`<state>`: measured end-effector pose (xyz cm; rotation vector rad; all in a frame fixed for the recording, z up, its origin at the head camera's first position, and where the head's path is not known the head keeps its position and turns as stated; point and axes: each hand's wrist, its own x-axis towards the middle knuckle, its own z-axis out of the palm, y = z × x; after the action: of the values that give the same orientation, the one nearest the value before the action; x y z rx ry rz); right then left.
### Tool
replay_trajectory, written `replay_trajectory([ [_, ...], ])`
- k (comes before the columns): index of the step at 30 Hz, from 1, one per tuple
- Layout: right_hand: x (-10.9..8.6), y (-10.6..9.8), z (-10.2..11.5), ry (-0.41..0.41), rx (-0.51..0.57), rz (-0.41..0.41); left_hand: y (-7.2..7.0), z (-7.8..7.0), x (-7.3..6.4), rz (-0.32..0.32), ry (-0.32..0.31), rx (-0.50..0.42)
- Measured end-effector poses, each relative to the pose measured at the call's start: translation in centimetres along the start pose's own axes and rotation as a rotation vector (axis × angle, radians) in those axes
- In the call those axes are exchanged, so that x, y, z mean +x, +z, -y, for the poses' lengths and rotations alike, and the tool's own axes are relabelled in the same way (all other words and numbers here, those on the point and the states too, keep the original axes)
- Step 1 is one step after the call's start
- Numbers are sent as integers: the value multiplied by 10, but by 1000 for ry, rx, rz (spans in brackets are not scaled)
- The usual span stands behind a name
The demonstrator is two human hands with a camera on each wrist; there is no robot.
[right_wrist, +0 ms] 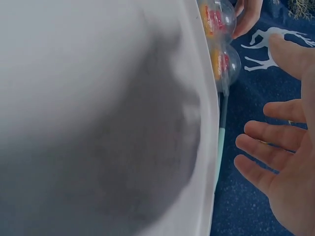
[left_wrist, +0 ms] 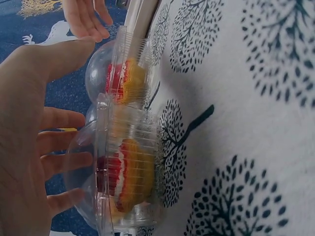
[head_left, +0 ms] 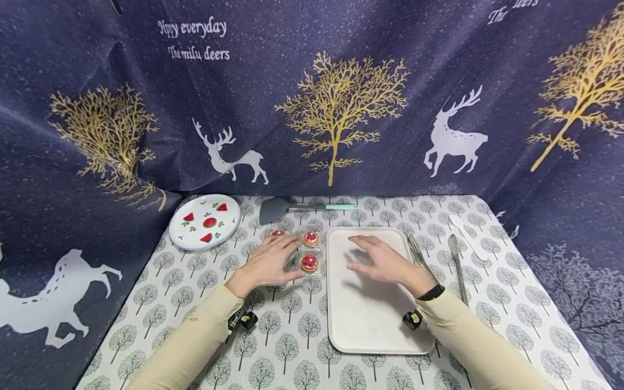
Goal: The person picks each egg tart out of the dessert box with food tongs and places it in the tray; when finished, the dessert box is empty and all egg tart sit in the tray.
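A clear plastic box (head_left: 319, 253) with domed lids holds small tarts with red tops; one tart (head_left: 309, 263) shows plainly near the middle of the table. My left hand (head_left: 273, 260) is over the left part of this box and hides some of it. In the left wrist view its fingers (left_wrist: 66, 164) stretch alongside the domes; whether they touch the plastic I cannot tell. Above the white tray (head_left: 370, 319) hovers my right hand (head_left: 380, 260), fingers spread and holding nothing, casting a shadow on the tray.
A white plate with watermelon pictures (head_left: 205, 222) lies at the back left. Behind the box is a grey spatula (head_left: 275, 210) with a mint handle. To the tray's right lie metal utensils (head_left: 457, 262) and a white spoon (head_left: 468, 235). A dark deer-patterned cloth hangs behind.
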<state>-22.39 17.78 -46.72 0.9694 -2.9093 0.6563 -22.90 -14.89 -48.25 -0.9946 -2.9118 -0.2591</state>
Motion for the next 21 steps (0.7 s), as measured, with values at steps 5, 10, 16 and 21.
replay_trajectory([
  [5,10,4,3,-27,28,-16,0,-2,1,17,-6,5],
  [10,15,9,6,-25,46,-13,1,-2,4,15,7,10],
  [16,23,13,11,-33,74,-24,4,-1,7,1,22,3],
  [21,29,18,15,-52,84,-26,6,-1,9,1,22,-3],
])
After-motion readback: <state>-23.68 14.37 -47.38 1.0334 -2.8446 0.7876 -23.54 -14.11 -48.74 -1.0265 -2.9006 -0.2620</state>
